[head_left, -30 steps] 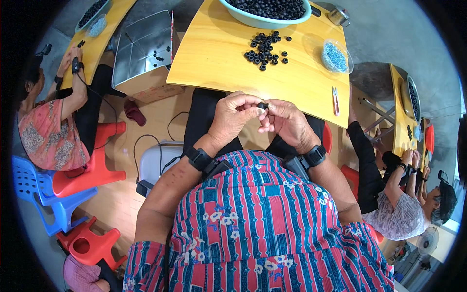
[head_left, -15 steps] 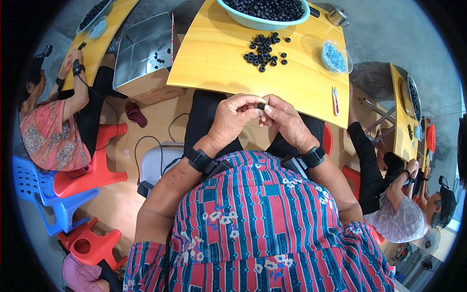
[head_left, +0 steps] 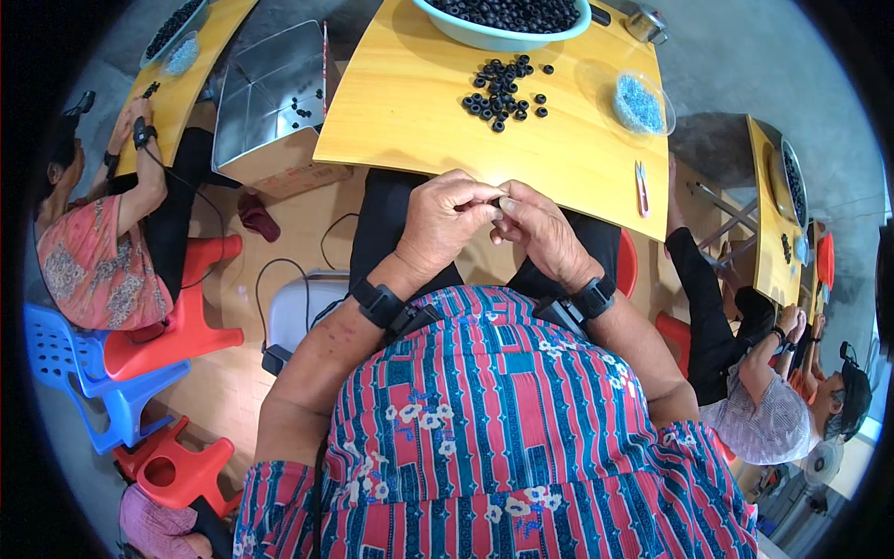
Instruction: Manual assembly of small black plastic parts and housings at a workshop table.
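Observation:
My left hand (head_left: 441, 219) and my right hand (head_left: 545, 231) meet fingertip to fingertip just off the near edge of the yellow table (head_left: 391, 116). Pinched between them is a small black ring-shaped piece (head_left: 496, 202), mostly covered by my fingers and thumbs. Farther up the tabletop lies a loose cluster of similar black rings (head_left: 503, 97). Behind it, a pale green basin (head_left: 498, 40) is heaped with more of them. On the right a clear bowl (head_left: 667, 119) holds small bluish transparent pieces. Thread snips (head_left: 643, 191) with a red handle lie near the table's right edge.
A metal cup (head_left: 644, 25) stands at the far right corner. Left of the table is an open carton (head_left: 270, 168) with a shiny lining and several black rings inside. Other people sit at tables on both sides. Red stools (head_left: 191, 326) and a blue chair (head_left: 116, 396) stand at left.
The black ring is now more hidden by my fingers, which have shifted slightly around it. The table and its contents appear slightly higher and farther left in the view.

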A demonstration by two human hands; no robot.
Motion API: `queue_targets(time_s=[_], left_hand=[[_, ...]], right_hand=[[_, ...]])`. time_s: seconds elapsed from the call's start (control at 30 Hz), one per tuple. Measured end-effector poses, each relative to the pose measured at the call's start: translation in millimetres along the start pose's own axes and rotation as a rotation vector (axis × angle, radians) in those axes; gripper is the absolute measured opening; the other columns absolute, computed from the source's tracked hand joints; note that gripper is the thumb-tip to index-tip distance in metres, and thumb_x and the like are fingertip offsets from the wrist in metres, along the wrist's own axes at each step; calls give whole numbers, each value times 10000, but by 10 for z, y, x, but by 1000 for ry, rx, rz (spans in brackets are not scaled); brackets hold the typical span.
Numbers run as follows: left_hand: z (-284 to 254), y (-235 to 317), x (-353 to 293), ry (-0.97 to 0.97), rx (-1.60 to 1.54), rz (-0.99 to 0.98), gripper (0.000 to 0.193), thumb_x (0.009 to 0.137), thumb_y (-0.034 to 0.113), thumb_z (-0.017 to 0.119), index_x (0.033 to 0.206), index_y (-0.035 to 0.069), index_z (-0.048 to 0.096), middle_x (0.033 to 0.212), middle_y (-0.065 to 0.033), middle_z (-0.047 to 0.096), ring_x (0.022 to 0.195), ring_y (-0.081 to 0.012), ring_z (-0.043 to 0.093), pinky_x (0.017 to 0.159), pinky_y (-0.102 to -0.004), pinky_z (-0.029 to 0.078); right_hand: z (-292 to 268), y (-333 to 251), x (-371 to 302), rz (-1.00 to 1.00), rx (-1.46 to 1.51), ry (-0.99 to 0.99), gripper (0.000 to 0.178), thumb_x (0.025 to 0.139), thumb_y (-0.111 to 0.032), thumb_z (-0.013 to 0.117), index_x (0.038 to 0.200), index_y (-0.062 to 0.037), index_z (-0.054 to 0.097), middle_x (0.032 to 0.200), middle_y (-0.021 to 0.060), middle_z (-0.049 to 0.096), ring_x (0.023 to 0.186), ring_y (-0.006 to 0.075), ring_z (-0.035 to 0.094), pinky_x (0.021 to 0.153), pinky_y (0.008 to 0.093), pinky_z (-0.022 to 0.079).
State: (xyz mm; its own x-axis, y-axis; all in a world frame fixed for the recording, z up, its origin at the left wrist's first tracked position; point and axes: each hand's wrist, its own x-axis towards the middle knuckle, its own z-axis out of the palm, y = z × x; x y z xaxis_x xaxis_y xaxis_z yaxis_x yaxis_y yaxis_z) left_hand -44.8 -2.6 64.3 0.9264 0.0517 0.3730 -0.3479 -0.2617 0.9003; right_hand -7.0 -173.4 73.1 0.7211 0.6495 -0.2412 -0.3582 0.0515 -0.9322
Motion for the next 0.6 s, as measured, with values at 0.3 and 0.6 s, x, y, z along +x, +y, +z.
queue_targets(time_s=[0.3, 0.6], left_hand=[[-5, 39, 11, -50, 60, -2, 156, 703, 12, 728, 855, 34, 703, 695, -50, 595, 594, -113, 542, 554, -249, 439], [-2, 34, 5, -45, 115, 68, 160, 694, 21, 708, 852, 50, 705, 722, -84, 609, 614, -186, 597, 569, -275, 480]], right_hand=[[-39, 78, -4, -13, 144, -45, 289, 958, -289, 485, 1051, -25, 559, 829, -6, 497, 731, 87, 457, 728, 283, 466], [3, 59, -42, -5, 42, 29, 232, 981, -265, 465, 936, -50, 539, 755, -16, 452, 693, 82, 441, 649, 247, 446]])
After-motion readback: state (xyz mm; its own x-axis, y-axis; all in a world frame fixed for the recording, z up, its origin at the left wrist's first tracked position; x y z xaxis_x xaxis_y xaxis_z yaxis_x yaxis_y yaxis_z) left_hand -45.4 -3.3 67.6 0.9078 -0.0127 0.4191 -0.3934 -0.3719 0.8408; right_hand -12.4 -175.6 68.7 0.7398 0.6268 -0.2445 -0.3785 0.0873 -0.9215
